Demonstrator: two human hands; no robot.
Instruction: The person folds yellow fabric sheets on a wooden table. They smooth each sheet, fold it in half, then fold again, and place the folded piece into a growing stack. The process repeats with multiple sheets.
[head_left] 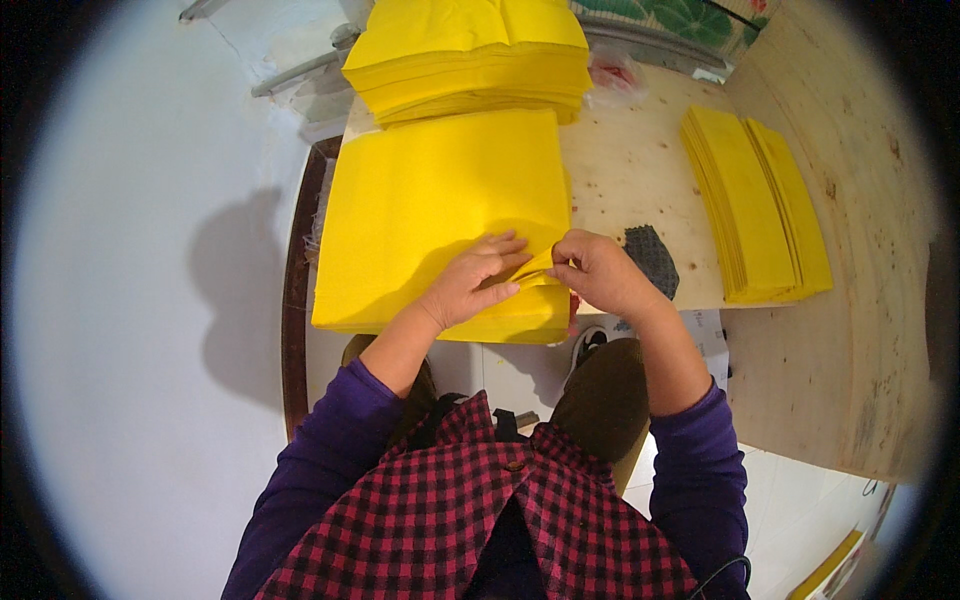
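Observation:
A stack of yellow fabric sheets (pixel 440 180) lies on the wooden table in front of me. Over its near right part, my left hand (pixel 475 277) rests with fingers spread on the top sheet, beside a raised fold. My right hand (pixel 602 272) pinches that fold of yellow fabric (pixel 535 268) between thumb and fingers at the stack's right edge. How many layers the pinch takes in cannot be seen. A dark grey textured piece of cloth (pixel 651 262) lies on the table just right of my right hand.
A taller yellow fabric stack (pixel 465 60) stands behind. Folded yellow pieces (pixel 757 205) lie at the right of the wooden tabletop (pixel 630 150), near an upright plywood panel (pixel 850 200). A clear plastic bag (pixel 615 75) sits at the back. The white wall (pixel 130 300) is on the left.

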